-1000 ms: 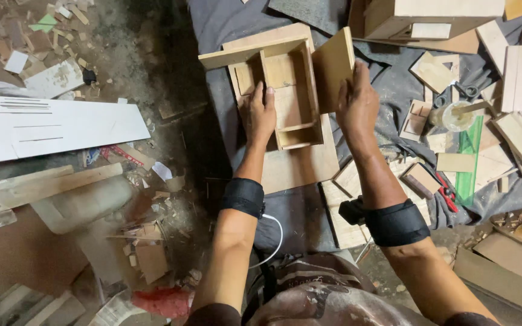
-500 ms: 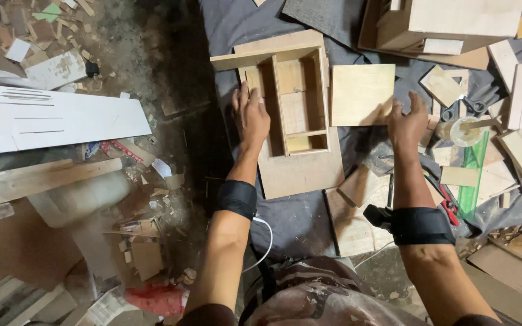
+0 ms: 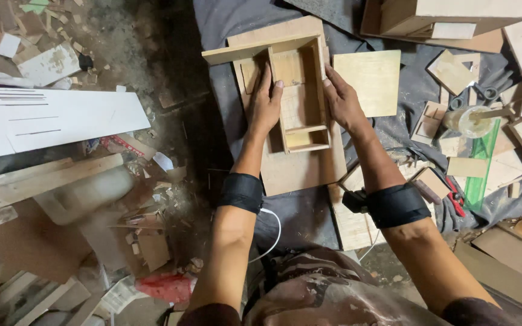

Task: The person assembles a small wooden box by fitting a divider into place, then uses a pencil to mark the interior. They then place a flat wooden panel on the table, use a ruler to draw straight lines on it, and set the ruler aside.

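Note:
A small open wooden box frame (image 3: 297, 96) with inner dividers rests on a plywood base board (image 3: 297, 166), which lies on a grey cloth. My left hand (image 3: 265, 105) presses against the frame's left wall, fingers laid flat into the left compartment. My right hand (image 3: 341, 99) grips the frame's right wall from outside. A square plywood panel (image 3: 370, 81) lies flat on the cloth just right of my right hand, untouched. Both wrists wear black bands.
Plywood offcuts (image 3: 454, 72), a clear glue cup (image 3: 463, 121), a green ruler (image 3: 481, 163) and red-handled pliers (image 3: 454, 193) lie at right. A larger wooden box (image 3: 448, 21) stands at the top right. A white board (image 3: 49, 121) and scrap wood cover the dirty floor at left.
My right hand laid the square panel down on the cloth, let go, and moved left onto the frame's right wall. My left hand stayed on the frame.

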